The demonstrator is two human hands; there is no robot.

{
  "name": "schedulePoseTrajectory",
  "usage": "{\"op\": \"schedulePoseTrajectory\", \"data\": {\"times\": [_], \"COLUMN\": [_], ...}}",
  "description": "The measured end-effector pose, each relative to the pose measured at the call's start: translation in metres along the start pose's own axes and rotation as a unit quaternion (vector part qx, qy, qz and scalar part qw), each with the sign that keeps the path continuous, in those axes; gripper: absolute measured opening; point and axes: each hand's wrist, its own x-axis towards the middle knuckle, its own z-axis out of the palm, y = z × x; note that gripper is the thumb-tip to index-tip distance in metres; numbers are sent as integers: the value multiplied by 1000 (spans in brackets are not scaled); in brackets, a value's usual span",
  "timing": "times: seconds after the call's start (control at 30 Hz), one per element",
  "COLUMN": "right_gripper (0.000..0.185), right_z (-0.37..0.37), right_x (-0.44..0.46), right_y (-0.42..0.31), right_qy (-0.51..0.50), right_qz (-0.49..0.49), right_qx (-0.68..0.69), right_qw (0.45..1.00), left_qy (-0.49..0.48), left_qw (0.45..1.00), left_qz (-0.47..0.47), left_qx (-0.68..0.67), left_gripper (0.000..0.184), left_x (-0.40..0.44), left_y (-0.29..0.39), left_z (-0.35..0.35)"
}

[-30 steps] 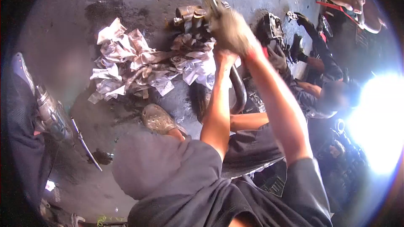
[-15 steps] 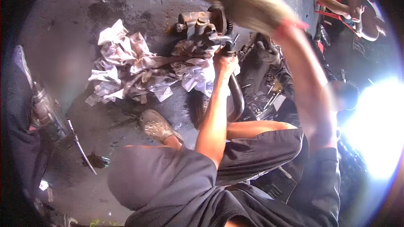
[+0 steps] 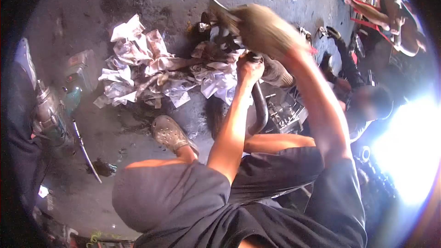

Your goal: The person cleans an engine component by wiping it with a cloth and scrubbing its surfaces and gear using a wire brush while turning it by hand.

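Observation:
My left hand [image 3: 250, 70] is closed around the upper part of a dark curved pipe [image 3: 260, 108], which bends downward beside my knee. Just above it, my right hand [image 3: 266, 30], in a tan work glove, is blurred by motion. A curved, pointed metal tool [image 3: 222, 8] sticks out of its closed fingers toward the upper left; the tool's kind is unclear. Behind the glove, the machine part [image 3: 204, 26] is mostly covered. Crumpled, stained white rags [image 3: 151, 62] lie left of my hands and reach up to the left wrist.
Loose tools and a dark tray [image 3: 285, 112] lie right of the pipe. At the left are a metal machine [image 3: 48, 110], a teal-based device [image 3: 76, 73] and a thin rod [image 3: 86, 151]. Another person crouches at the right [image 3: 367, 103]; someone sits on a red chair at the upper right.
My gloved right hand has come down with the tool, closer to my left hand, and now covers much of the machine part. The left hand keeps its hold; the view has shifted slightly.

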Motion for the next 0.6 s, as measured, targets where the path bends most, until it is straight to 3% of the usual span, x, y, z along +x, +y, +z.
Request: {"op": "schedulePoseTrajectory", "data": {"times": [0.07,0.1,0.13,0.2,0.27,0.3,0.33,0.37,0.47,0.53,0.57,0.6], "right_gripper": [30,29,28,28,35,36,36,40,34,27,27,24], "right_z": [-8,-20,-36,-68,-53,-29,4,11,-37,-35,-35,-10], "right_x": [17,16,13,-55,-79,-54,-14,29,15,-14,-28,-14], "right_y": [-12,-18,-26,-35,-36,-34,-29,-19,-39,-45,-48,-43], "right_qy": [6,24,40,-19,21,36,49,-20,27,13,9,33], "right_qz": [-13,-23,-33,-91,-119,-103,-80,-16,-36,-13,0,-27], "right_qx": [-13,-20,-32,44,73,27,-13,-92,-26,97,158,56], "right_qw": [1000,999,998,995,990,994,995,995,999,995,987,998], "left_qy": [-26,0,13,31,40,39,23,7,26,71,60,58], "left_qw": [995,998,991,996,999,999,1000,1000,976,968,969,979], "left_qz": [-92,-41,75,58,28,7,-4,-14,142,215,193,162], "left_qx": [-25,42,113,58,24,18,12,6,161,105,144,114], "left_gripper": [25,25,25,25,23,21,20,18,17,11,12,14], "left_x": [-3,-5,0,-6,1,9,4,-2,4,-1,-6,-3], "left_y": [6,10,-7,-4,-26,-51,-24,6,-2,-18,-40,-34], "left_z": [-4,-7,-1,0,18,36,18,-2,-3,5,18,16]}}
